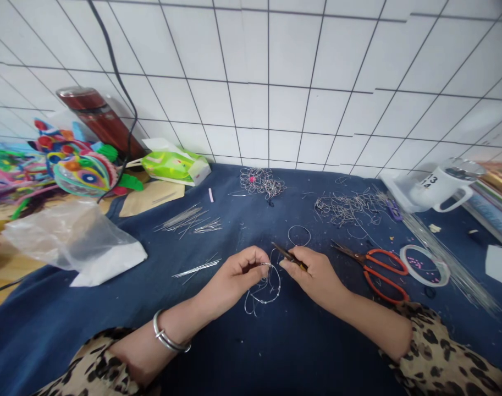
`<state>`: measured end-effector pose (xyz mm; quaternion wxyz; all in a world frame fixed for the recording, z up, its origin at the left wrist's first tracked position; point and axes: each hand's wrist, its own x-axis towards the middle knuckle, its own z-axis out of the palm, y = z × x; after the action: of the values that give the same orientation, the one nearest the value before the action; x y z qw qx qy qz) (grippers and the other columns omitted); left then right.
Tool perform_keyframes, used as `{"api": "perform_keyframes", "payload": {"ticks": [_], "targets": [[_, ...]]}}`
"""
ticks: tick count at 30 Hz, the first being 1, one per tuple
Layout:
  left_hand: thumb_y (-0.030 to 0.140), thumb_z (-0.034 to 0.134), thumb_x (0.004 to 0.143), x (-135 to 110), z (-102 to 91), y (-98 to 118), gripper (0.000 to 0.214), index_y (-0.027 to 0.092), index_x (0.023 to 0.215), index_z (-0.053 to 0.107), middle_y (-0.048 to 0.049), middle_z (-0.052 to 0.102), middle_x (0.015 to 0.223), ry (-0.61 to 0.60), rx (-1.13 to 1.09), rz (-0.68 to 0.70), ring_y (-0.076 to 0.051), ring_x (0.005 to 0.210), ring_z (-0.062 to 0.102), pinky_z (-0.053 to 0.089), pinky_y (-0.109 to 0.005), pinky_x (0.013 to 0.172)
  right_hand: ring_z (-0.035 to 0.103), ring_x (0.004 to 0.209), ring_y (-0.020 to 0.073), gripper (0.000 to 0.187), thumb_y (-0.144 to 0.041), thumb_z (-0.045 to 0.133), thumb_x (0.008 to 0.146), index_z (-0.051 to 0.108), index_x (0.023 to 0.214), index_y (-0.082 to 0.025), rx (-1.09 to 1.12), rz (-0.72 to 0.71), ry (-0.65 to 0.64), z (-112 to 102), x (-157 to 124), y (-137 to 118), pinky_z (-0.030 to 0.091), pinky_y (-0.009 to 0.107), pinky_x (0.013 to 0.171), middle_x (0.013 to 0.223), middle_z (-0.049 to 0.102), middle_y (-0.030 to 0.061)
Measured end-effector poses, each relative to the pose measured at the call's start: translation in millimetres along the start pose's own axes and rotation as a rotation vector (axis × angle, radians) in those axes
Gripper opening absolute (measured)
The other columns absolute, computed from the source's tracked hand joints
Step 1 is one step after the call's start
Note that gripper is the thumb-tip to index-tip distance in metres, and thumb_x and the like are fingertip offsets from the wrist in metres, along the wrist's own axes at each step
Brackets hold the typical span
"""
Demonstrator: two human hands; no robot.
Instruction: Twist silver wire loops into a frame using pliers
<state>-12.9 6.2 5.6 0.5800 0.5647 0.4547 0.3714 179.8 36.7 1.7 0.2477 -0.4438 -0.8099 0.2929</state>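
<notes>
My left hand [247,268] pinches a thin silver wire ring [271,300] between thumb and fingers, with loose wire loops hanging below it. My right hand [312,270] is closed around a pair of dark-jawed pliers [290,255]. The pliers' tip points up and left, close to the wire ring's top; whether it touches the wire I cannot tell. Just beyond the right hand, a separate wire circle [299,235] lies on the blue cloth [251,357]. Orange-handled scissors [385,270] rest to the right of that hand.
Tangled wire heaps [261,183] [347,209] lie toward the tiled wall. Straight wire pieces [197,268] are on the left. A round clear dish [424,265] with pink beads, long wires [452,264] and a white mug [444,184] stand right. A plastic bag [77,236] and thermos [98,118] are left.
</notes>
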Motion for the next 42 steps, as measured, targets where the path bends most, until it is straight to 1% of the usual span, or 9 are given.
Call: {"api": "perform_keyframes", "payload": {"ticks": [7, 18, 26, 29, 31, 33, 36, 39, 42], "targets": [[0.026, 0.052, 0.083, -1, -0.8, 0, 0.019, 0.015, 0.096, 0.059, -0.0007, 0.054, 0.077, -0.003, 0.012, -0.035, -0.01, 0.062, 0.043, 0.035, -0.023, 0.059, 0.046, 0.064, 0.0109, 0.024, -0.036, 0.047, 0.086, 0.049, 0.07, -0.019, 0.009, 0.008, -0.003, 0, 1, 0, 0.034, 0.022, 0.06, 0.065, 0.048, -0.003], [0.03, 0.052, 0.084, 0, -1.3, 1, 0.017, 0.014, 0.086, 0.06, 0.0023, 0.047, 0.067, 0.005, 0.046, -0.037, -0.009, 0.059, 0.038, 0.033, -0.021, 0.057, 0.045, 0.063, 0.0106, 0.024, -0.037, 0.047, 0.086, 0.049, 0.07, -0.019, 0.009, 0.025, -0.002, 1, -1, 1, 0.033, 0.023, 0.059, 0.064, 0.046, -0.0034], [0.031, 0.052, 0.084, 1, -0.7, -7, 0.017, 0.015, 0.084, 0.057, 0.0037, 0.041, 0.063, 0.066, -0.084, -0.065, -0.007, 0.054, 0.031, 0.027, -0.02, 0.051, 0.046, 0.064, 0.0107, 0.025, -0.038, 0.046, 0.087, 0.049, 0.071, -0.019, -0.001, 0.022, -0.001, 2, 0, 2, 0.034, 0.023, 0.059, 0.065, 0.047, -0.0032], [0.031, 0.052, 0.084, 1, -1.6, -7, 0.017, 0.015, 0.084, 0.057, 0.004, 0.038, 0.061, 0.076, -0.083, -0.058, -0.008, 0.053, 0.03, 0.025, -0.02, 0.049, 0.046, 0.064, 0.0112, 0.024, -0.038, 0.047, 0.086, 0.05, 0.071, -0.019, -0.025, 0.003, 0.001, 1, 0, 4, 0.035, 0.023, 0.06, 0.065, 0.048, -0.0028], [0.03, 0.052, 0.084, 1, -3.4, -4, 0.017, 0.014, 0.083, 0.057, 0.0032, 0.04, 0.063, 0.081, -0.027, -0.031, -0.008, 0.054, 0.032, 0.027, -0.02, 0.051, 0.046, 0.066, 0.0118, 0.024, -0.038, 0.047, 0.087, 0.051, 0.072, -0.019, -0.055, -0.018, 0.04, -2, 0, 5, 0.036, 0.023, 0.061, 0.067, 0.049, -0.0019], [0.03, 0.05, 0.085, 1, -5.8, -1, 0.017, 0.014, 0.082, 0.057, 0.002, 0.044, 0.066, 0.081, 0.049, 0.004, -0.009, 0.058, 0.036, 0.031, -0.021, 0.055, 0.047, 0.069, 0.0128, 0.022, -0.036, 0.046, 0.087, 0.053, 0.077, -0.019, -0.087, -0.06, 0.127, -7, 1, 7, 0.037, 0.024, 0.064, 0.071, 0.051, 0.0], [0.03, 0.048, 0.086, 2, -9.5, 1, 0.018, 0.014, 0.082, 0.057, 0.001, 0.047, 0.07, 0.085, 0.127, 0.043, -0.01, 0.064, 0.04, 0.034, -0.022, 0.061, 0.048, 0.074, 0.0144, 0.02, -0.034, 0.046, 0.088, 0.056, 0.085, -0.017, -0.189, -0.196, 0.209, -13, 3, 11, 0.037, 0.027, 0.069, 0.076, 0.053, 0.0029], [0.03, 0.047, 0.087, 2, -12.1, 1, 0.019, 0.014, 0.083, 0.056, 0.0012, 0.046, 0.072, 0.099, 0.17, 0.07, -0.011, 0.066, 0.041, 0.034, -0.022, 0.063, 0.046, 0.073, 0.0154, 0.019, -0.033, 0.047, 0.087, 0.058, 0.083, -0.018, -0.371, -0.33, 0.126, -15, 3, 13, 0.036, 0.029, 0.07, 0.074, 0.054, 0.0036], [0.031, 0.046, 0.087, 2, -14.1, 1, 0.02, 0.014, 0.081, 0.055, 0.0021, 0.045, 0.07, 0.116, 0.199, 0.083, -0.01, 0.064, 0.04, 0.034, -0.022, 0.061, 0.047, 0.074, 0.0162, 0.017, -0.031, 0.048, 0.086, 0.059, 0.082, -0.018, -0.485, -0.361, 0.076, -14, 3, 14, 0.034, 0.029, 0.07, 0.075, 0.055, 0.004]]}}
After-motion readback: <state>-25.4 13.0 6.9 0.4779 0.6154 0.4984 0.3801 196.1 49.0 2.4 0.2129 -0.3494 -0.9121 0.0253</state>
